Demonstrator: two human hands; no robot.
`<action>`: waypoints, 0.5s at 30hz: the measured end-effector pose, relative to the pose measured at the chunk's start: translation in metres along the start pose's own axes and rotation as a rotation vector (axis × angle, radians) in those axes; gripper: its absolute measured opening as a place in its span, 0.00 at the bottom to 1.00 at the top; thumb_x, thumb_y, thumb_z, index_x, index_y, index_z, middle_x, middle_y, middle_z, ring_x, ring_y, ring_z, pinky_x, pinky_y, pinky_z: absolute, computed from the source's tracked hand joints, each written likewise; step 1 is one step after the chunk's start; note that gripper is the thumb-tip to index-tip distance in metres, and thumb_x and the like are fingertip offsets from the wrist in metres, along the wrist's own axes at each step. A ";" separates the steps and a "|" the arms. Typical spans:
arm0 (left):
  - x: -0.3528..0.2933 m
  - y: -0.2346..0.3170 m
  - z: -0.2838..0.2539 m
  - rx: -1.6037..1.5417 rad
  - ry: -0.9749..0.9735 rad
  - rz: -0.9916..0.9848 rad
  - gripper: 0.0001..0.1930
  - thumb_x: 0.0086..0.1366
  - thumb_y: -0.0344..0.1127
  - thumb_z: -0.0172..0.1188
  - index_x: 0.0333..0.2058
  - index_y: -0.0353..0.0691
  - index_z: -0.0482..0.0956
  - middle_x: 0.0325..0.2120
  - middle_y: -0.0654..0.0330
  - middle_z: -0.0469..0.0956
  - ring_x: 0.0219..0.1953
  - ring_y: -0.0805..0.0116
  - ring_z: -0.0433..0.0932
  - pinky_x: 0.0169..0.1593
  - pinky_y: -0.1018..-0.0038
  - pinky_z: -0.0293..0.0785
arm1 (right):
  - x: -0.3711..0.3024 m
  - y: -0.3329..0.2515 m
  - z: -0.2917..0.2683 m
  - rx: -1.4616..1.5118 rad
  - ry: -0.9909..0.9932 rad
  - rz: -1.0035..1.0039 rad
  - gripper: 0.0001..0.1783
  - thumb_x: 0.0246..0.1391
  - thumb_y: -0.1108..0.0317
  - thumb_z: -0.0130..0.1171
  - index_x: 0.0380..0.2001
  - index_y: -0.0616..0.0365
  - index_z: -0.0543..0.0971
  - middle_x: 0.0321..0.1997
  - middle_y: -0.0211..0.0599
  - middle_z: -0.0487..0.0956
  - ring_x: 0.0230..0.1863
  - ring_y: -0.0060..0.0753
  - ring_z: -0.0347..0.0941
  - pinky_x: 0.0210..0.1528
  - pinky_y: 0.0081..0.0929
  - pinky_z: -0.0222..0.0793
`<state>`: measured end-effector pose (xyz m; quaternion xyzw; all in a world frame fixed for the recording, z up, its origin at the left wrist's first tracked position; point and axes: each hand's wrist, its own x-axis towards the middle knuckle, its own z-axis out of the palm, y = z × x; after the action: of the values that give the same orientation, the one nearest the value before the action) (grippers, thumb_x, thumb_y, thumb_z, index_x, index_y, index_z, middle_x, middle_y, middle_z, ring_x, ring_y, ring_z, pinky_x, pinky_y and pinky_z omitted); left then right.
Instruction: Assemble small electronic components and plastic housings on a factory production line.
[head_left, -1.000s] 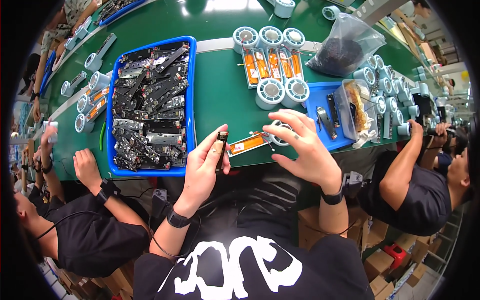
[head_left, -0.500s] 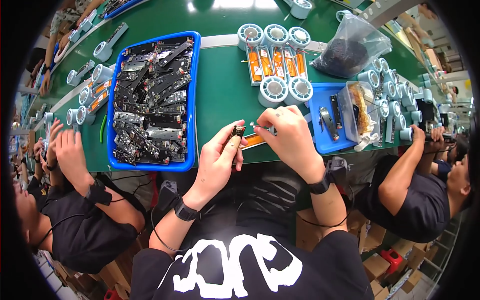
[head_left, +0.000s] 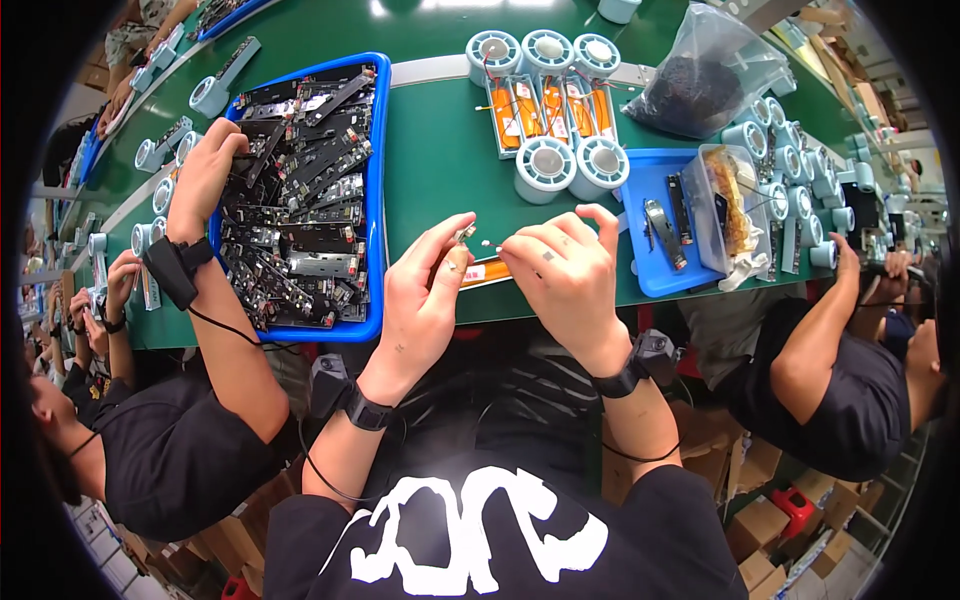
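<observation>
My left hand (head_left: 418,300) is closed in a pinch on a small circuit board (head_left: 464,234), seen nearly edge-on and mostly covered by the fingers. Facing it, my right hand (head_left: 568,280) pinches a tiny white connector (head_left: 487,243) that sticks out from the fingertips, a small gap away from the board. Any wire behind it is hidden by the fingers. Under and between both hands lies an orange battery (head_left: 488,271) in a pale housing near the table's front edge. My fingers hide its two ends.
A blue tray (head_left: 378,200) heaped with black circuit boards stands left; a co-worker's hand (head_left: 205,178) reaches into it. Pale-blue fan units (head_left: 546,165) lie ahead. At right are a smaller blue tray (head_left: 655,280), a clear box (head_left: 708,235) and a plastic bag (head_left: 700,95).
My left hand has turned the board from face-up to nearly edge-on. My right hand has shifted slightly, its connector still near the board. The left co-worker's hand has moved into the blue tray.
</observation>
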<state>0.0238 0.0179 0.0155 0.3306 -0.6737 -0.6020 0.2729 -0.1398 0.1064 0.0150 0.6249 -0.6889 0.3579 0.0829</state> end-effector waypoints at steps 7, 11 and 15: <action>-0.006 -0.005 0.001 0.278 0.034 0.274 0.17 0.69 0.24 0.55 0.55 0.33 0.77 0.37 0.50 0.78 0.34 0.60 0.78 0.39 0.70 0.75 | -0.001 0.000 -0.002 -0.035 0.006 -0.010 0.07 0.46 0.69 0.72 0.28 0.46 0.83 0.34 0.18 0.82 0.37 0.26 0.75 0.58 0.39 0.56; -0.013 -0.010 0.004 0.291 0.004 0.349 0.17 0.69 0.24 0.54 0.56 0.33 0.76 0.37 0.50 0.79 0.36 0.57 0.79 0.41 0.68 0.76 | -0.006 -0.011 -0.005 -0.119 0.005 0.006 0.07 0.45 0.70 0.71 0.29 0.46 0.83 0.37 0.17 0.82 0.40 0.26 0.75 0.57 0.39 0.54; -0.011 -0.012 0.004 0.310 0.011 0.384 0.16 0.69 0.24 0.53 0.55 0.33 0.76 0.38 0.49 0.79 0.37 0.55 0.79 0.42 0.66 0.76 | -0.020 -0.028 -0.002 -0.202 0.041 0.077 0.08 0.46 0.70 0.71 0.31 0.46 0.83 0.42 0.19 0.82 0.43 0.28 0.74 0.57 0.38 0.54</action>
<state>0.0291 0.0286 0.0031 0.2376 -0.8071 -0.4265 0.3320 -0.1102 0.1243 0.0166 0.5791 -0.7430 0.3023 0.1457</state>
